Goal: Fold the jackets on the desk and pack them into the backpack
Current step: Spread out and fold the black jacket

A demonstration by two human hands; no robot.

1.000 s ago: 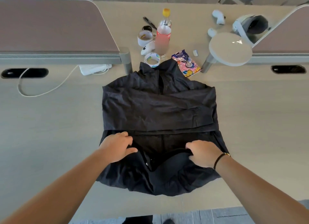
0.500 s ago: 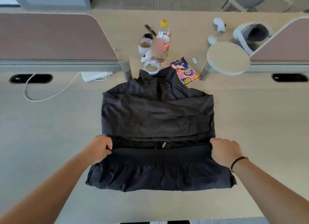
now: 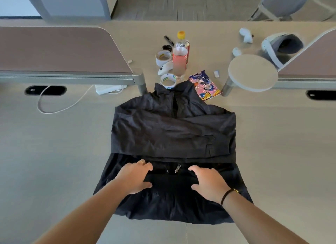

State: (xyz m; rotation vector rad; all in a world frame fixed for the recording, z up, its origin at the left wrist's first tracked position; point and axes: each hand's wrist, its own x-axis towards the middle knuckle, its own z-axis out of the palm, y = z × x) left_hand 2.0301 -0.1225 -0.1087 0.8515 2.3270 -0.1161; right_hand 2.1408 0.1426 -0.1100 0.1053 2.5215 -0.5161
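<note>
A black jacket point(image 3: 172, 134) lies flat on the light desk point(image 3: 54, 152), collar away from me, sleeves folded across its chest. Its bottom hem is folded up toward the middle, with a silver zipper pull point(image 3: 177, 168) showing between my hands. My left hand point(image 3: 135, 177) rests palm down on the folded hem left of the zipper, fingers spread. My right hand point(image 3: 209, 182) presses flat on the hem right of the zipper, a dark bracelet on its wrist. No backpack is in view.
Behind the collar stand a drink bottle point(image 3: 180, 56), two tape rolls point(image 3: 168, 81), a white controller point(image 3: 164, 68) and a snack packet point(image 3: 205, 87). A round stand point(image 3: 252, 72), headset point(image 3: 280, 46), desk dividers point(image 3: 63, 52) and a white cable point(image 3: 54, 109) sit further out.
My hands slid inward from the outer ends of the folded hem to either side of the zipper and opened flat on the fabric. The view shifted nearer.
</note>
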